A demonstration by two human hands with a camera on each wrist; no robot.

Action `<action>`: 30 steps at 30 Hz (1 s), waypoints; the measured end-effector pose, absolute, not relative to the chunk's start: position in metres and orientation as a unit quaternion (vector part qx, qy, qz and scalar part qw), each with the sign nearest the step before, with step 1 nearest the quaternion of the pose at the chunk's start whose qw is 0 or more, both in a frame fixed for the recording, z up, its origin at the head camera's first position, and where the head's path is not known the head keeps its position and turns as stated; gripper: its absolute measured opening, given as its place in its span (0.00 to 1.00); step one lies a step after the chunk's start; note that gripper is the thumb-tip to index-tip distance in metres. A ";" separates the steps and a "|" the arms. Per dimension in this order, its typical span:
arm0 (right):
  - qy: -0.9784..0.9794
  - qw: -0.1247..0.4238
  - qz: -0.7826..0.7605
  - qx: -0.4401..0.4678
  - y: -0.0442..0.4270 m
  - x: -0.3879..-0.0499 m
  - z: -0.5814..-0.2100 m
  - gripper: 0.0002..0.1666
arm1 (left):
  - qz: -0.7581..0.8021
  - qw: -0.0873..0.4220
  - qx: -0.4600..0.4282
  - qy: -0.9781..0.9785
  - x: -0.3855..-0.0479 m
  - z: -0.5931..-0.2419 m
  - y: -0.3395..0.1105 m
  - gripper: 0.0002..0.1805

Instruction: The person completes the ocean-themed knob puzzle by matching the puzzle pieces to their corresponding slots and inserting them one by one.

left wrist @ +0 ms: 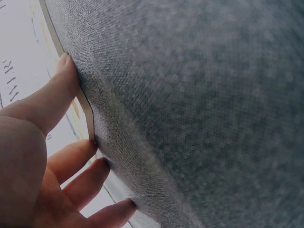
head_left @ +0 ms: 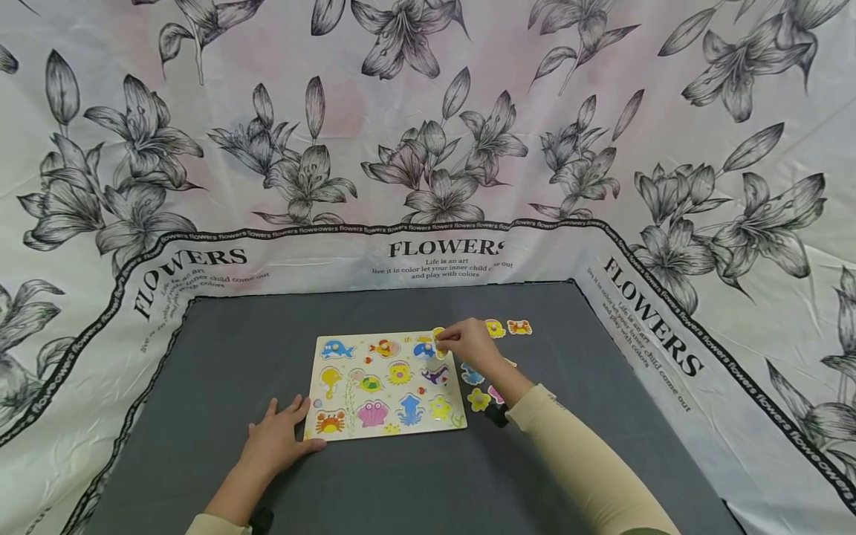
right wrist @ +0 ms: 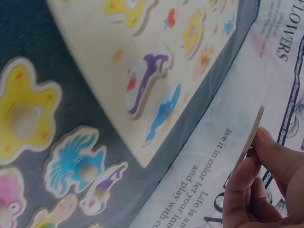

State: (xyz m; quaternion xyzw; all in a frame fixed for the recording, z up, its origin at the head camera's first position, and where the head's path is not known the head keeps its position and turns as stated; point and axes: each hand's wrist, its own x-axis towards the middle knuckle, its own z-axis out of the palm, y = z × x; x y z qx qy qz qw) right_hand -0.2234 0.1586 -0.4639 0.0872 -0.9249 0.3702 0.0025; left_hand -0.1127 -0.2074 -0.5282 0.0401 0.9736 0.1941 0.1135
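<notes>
A pale wooden puzzle board (head_left: 343, 403) with printed sea animals lies on the grey cloth. My left hand (head_left: 276, 438), fingers spread, rests against its lower left corner; in the left wrist view the thumb and a finger touch the board's edge. Above the board's upper right corner, my right hand (head_left: 473, 343) pinches a thin wooden puzzle piece (right wrist: 250, 135) between thumb and fingers. In the right wrist view the piece is edge-on; the head view shows some yellow on it. The blue whale picture (right wrist: 164, 114) on the board is nearby.
Loose knobbed pieces lie right of the board: a yellow starfish (head_left: 478, 400), a blue squid (head_left: 471, 374), a purple-and-white piece (right wrist: 99, 194), a pink one (right wrist: 10, 202), a crab (head_left: 519, 327) and a yellow piece (head_left: 495, 328). Flower-printed cloth (head_left: 441, 256) rises behind the table.
</notes>
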 end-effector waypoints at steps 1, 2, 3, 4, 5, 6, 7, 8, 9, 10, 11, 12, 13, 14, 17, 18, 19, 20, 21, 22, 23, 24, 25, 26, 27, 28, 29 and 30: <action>-0.924 0.003 0.371 0.088 0.156 -0.223 -0.464 0.07 | 0.195 0.113 0.040 0.973 -0.113 -0.528 -0.207 0.55; -0.924 0.003 0.372 0.089 0.154 -0.223 -0.464 0.07 | 0.195 0.113 0.039 0.973 -0.112 -0.529 -0.207 0.55; -0.923 0.003 0.373 0.089 0.151 -0.224 -0.464 0.07 | 0.195 0.113 0.039 0.973 -0.112 -0.529 -0.207 0.55; -0.922 0.001 0.376 0.090 0.148 -0.223 -0.464 0.07 | 0.195 0.113 0.038 0.973 -0.112 -0.529 -0.208 0.55; -0.922 0.000 0.377 0.091 0.145 -0.223 -0.464 0.07 | 0.196 0.113 0.038 0.973 -0.112 -0.530 -0.208 0.55; -0.920 -0.001 0.380 0.091 0.142 -0.223 -0.464 0.07 | 0.196 0.114 0.037 0.973 -0.112 -0.530 -0.208 0.55; -0.919 -0.003 0.384 0.093 0.139 -0.223 -0.463 0.07 | 0.196 0.114 0.037 0.973 -0.112 -0.530 -0.208 0.55; -0.917 -0.005 0.388 0.095 0.136 -0.223 -0.462 0.07 | 0.196 0.113 0.036 0.973 -0.112 -0.530 -0.208 0.55; -0.915 -0.007 0.391 0.099 0.132 -0.223 -0.462 0.07 | 0.197 0.113 0.037 0.973 -0.112 -0.530 -0.208 0.55; -0.913 -0.010 0.394 0.104 0.129 -0.223 -0.462 0.07 | 0.197 0.113 0.037 0.973 -0.112 -0.530 -0.208 0.55; -0.911 -0.013 0.397 0.108 0.126 -0.223 -0.461 0.08 | 0.197 0.112 0.037 0.973 -0.112 -0.530 -0.208 0.55; -0.909 -0.015 0.400 0.113 0.122 -0.223 -0.461 0.08 | 0.198 0.112 0.037 0.973 -0.112 -0.530 -0.208 0.55; -0.907 -0.019 0.404 0.118 0.119 -0.223 -0.461 0.08 | 0.198 0.111 0.038 0.973 -0.112 -0.530 -0.208 0.55; -0.905 -0.020 0.406 0.123 0.116 -0.223 -0.461 0.08 | 0.198 0.111 0.038 0.973 -0.112 -0.530 -0.208 0.55; -0.903 -0.024 0.408 0.131 0.106 -0.223 -0.463 0.08 | 0.198 0.110 0.038 0.973 -0.112 -0.530 -0.208 0.55; -0.903 -0.025 0.408 0.133 0.102 -0.223 -0.463 0.08 | 0.198 0.109 0.038 0.973 -0.112 -0.530 -0.208 0.55; -0.903 -0.025 0.407 0.134 0.098 -0.223 -0.464 0.08 | 0.198 0.109 0.038 0.973 -0.112 -0.530 -0.208 0.55; -0.905 -0.025 0.403 0.134 0.094 -0.223 -0.465 0.07 | 0.199 0.108 0.038 0.973 -0.112 -0.530 -0.208 0.55; -0.906 -0.027 0.400 0.134 0.090 -0.223 -0.466 0.07 | 0.200 0.108 0.037 0.973 -0.112 -0.530 -0.208 0.55; -0.908 -0.028 0.396 0.135 0.086 -0.223 -0.467 0.07 | 0.201 0.107 0.037 0.973 -0.112 -0.530 -0.208 0.55; -0.909 -0.029 0.394 0.136 0.081 -0.223 -0.468 0.07 | 0.202 0.107 0.037 0.973 -0.112 -0.530 -0.208 0.55; -0.909 -0.029 0.392 0.138 0.077 -0.223 -0.469 0.07 | 0.202 0.107 0.036 0.973 -0.112 -0.530 -0.208 0.55; -0.911 -0.028 0.388 0.140 0.074 -0.223 -0.470 0.06 | 0.202 0.108 0.035 0.973 -0.112 -0.530 -0.208 0.55; -0.911 -0.027 0.386 0.142 0.070 -0.223 -0.471 0.06 | 0.202 0.110 0.034 0.973 -0.113 -0.530 -0.207 0.55; -0.911 -0.026 0.385 0.145 0.067 -0.223 -0.471 0.06 | 0.202 0.111 0.033 0.972 -0.113 -0.530 -0.207 0.55; -0.911 -0.024 0.385 0.147 0.064 -0.223 -0.471 0.06 | 0.201 0.113 0.031 0.973 -0.113 -0.530 -0.207 0.55; -0.911 -0.024 0.384 0.148 0.060 -0.223 -0.471 0.06 | 0.200 0.115 0.030 0.973 -0.113 -0.530 -0.207 0.56; -0.910 -0.027 0.385 0.149 0.057 -0.223 -0.471 0.06 | 0.199 0.116 0.028 0.973 -0.113 -0.530 -0.207 0.56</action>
